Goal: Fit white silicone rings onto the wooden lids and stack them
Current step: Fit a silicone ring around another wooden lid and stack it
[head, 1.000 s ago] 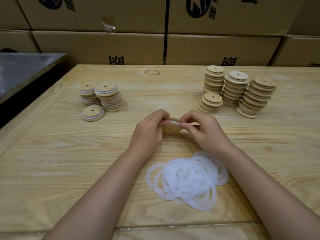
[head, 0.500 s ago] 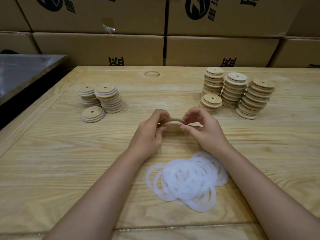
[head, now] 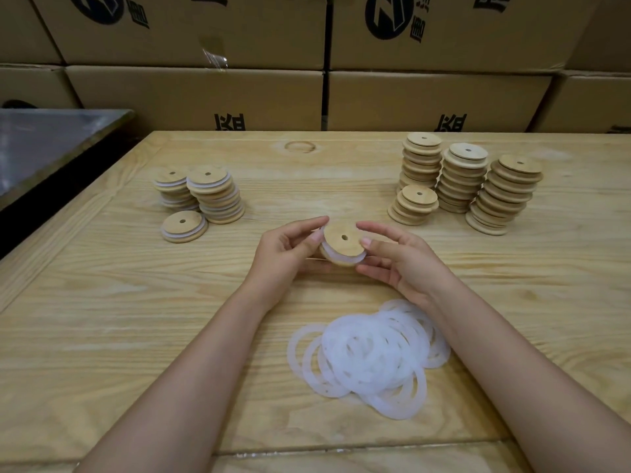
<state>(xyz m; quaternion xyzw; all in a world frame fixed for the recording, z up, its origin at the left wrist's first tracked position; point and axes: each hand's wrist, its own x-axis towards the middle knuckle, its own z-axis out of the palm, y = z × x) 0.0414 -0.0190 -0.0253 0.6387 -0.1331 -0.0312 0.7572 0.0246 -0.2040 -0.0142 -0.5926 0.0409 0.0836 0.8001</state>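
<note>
Fingertips of the left hand (head: pixel 286 256) and right hand (head: pixel 397 264) pinch 1 wooden lid (head: pixel 343 240) by its rim above the table (head: pixel 102 302), a white ring (head: pixel 346 260) seated round it. Loose rings (head: pixel 368 353) lie nearer the person; ringed stacks (head: pixel 208 196) left, bare stacks (head: pixel 467 182) right.

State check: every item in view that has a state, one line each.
Lid: off the table, tilted, white ring round its rim.
Left hand: pinches lid's left edge.
Right hand: holds lid's right edge.
Ring pile: loose, overlapping, flat on table.
Left stacks: ringed, two, upright; lone lid beside, ringed.
Right stacks: bare, four, rightmost leaning.
Boxes: closed.
</note>
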